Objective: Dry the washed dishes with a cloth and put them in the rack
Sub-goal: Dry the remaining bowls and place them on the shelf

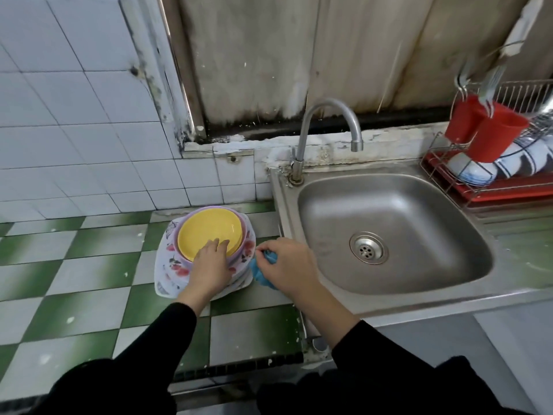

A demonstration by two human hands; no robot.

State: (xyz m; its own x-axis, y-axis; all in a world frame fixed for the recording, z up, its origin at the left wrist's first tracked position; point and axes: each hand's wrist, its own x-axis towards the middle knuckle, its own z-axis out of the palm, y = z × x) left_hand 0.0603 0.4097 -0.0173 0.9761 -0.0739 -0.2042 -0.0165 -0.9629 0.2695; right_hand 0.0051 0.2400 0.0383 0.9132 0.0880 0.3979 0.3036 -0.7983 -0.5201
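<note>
Left hand on the top dish, cloth bunched in the right

The yellow plate [209,232] sits on top of a stack of lilac and floral plates [172,265] near the right edge of the tiled tabletop [89,265], just beside the sink [404,211]. The left hand [209,262] lies over the plate's near rim with its fingers fairly straight on the inner face; the thumb is hidden, so a grip under the rim cannot be confirmed. The right hand [287,268] hovers just right of the stack, its fingers closed round a crumpled blue cloth [260,274]. Both hands are at the stack, the left one already touching it. The rack [508,91], holding red cups [493,130] and bowls, stands well apart at the far right, across the sink. A dried dish would probably have to travel rightward over the basin, on the side of the cloth-holding hand.
</note>
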